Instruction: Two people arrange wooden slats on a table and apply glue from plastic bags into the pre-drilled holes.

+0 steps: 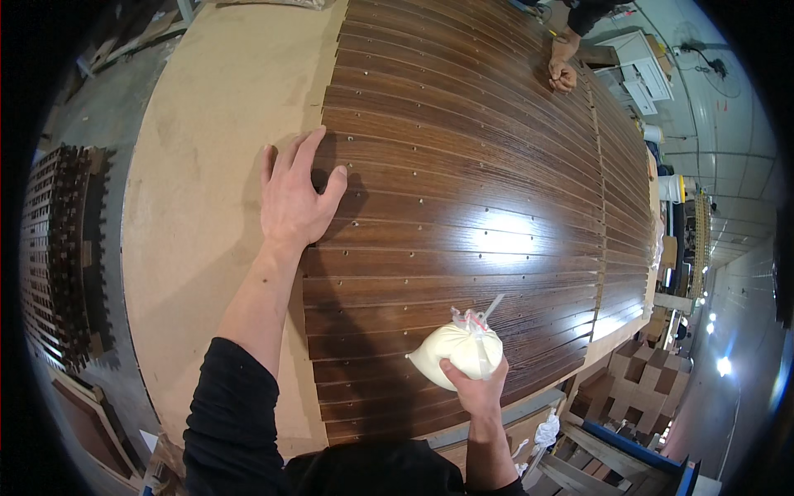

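My right hand (pixel 482 390) is wrapped round a clear plastic bag (pixel 453 351) filled with a cream-white substance, perhaps glue. Its neck is gathered and tied with a strip whose tail sticks up, and its pointed corner faces left. Under the bag lie long dark brown wood-grain boards (pixel 447 223), side by side, with rows of small holes or dots along them. At their left ends, my left hand (pixel 294 198) has its fingers spread over the edge between the boards and a pale bare sheet (pixel 207 157). It holds nothing.
Another person's closed hand (pixel 562 76) is over the boards at the far right. Stacked dark slats (pixel 62 256) stand on the left floor. White buckets (pixel 672 188) are beyond the table's right side. Brown blocks (pixel 637 384) and a blue bar (pixel 637 450) are at lower right.
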Tool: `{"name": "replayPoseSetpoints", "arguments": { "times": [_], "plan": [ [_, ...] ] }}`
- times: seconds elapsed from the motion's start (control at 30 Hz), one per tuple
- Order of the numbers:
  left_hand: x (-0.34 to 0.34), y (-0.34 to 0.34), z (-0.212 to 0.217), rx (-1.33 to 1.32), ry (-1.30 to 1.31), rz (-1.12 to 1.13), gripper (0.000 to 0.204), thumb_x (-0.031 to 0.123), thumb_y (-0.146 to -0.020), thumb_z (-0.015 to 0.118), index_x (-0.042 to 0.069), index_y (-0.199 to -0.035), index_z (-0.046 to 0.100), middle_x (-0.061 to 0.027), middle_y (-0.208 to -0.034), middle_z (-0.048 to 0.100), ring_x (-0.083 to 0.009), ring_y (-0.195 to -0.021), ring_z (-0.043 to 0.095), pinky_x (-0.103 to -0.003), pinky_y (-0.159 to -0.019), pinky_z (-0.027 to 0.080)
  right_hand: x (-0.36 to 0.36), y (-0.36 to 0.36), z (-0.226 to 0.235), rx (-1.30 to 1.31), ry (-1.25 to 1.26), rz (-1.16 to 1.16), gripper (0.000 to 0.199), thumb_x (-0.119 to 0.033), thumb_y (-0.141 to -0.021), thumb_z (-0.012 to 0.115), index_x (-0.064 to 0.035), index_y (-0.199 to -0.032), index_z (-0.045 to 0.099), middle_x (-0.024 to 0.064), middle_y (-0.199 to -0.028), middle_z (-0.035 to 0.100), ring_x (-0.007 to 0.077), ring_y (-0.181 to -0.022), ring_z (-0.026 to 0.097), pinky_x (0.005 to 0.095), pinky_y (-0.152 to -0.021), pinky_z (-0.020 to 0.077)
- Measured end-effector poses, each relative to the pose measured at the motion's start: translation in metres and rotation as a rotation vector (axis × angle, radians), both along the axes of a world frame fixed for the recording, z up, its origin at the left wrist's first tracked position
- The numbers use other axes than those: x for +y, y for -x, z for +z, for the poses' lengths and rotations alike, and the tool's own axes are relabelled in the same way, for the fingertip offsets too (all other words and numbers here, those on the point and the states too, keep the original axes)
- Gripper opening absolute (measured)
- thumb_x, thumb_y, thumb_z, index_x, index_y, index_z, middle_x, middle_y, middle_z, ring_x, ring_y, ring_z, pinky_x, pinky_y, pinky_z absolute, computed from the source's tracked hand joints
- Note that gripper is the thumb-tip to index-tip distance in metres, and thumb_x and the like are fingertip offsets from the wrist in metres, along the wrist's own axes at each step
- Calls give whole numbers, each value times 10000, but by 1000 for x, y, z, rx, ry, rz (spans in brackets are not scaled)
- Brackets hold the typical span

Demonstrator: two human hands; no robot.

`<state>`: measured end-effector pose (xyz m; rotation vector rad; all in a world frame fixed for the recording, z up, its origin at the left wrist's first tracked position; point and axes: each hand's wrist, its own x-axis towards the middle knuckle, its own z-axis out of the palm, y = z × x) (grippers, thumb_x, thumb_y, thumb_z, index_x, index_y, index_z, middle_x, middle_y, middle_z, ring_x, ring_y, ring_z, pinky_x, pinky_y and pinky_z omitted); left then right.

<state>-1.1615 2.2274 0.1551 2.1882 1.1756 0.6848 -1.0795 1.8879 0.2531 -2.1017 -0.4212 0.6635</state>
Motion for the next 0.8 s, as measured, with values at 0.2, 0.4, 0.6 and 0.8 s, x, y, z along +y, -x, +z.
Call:
{"name": "replayPoseSetpoints", "arguments": {
  "times": [0.2,0.4,0.6,0.8],
  "plan": [
    [1,2,1,9,-10,-8,630,415,-965,627,141,-1519,505,-120,-1475,577,-281,-1407,504,-504,-1315,180,-4,3,4,12,-34,-27,673,-52,-725,923,52,-1320,625,140,-1250,713,199,-1131,683,358,-998,545],
    [3,3,7,30,-26,-54,683,431,-980,621,136,-1569,441,-168,-1527,528,-311,-1453,454,-501,-1318,149,-76,5,-15,480,-677,-336,691,-369,-956,700,-70,-1531,463,132,-1407,618,240,-1193,652,399,-1029,545],
    [-55,40,31,34,72,-298,583,306,-926,706,105,-1455,568,-229,-1553,483,-440,-1492,382,-529,-1279,232,-99,19,15,1292,-1509,-205,942,-814,-914,552,-211,-1607,343,116,-1184,616,358,-989,698,455,-726,505],
    [-195,103,47,190,-316,-961,443,306,-868,760,207,-1297,712,-106,-1609,466,-338,-1534,371,-640,-1273,202,-131,39,12,1198,-1559,-138,928,-892,-867,520,-224,-1508,466,107,-1178,626,374,-967,699,473,-736,500]
  ]
}}
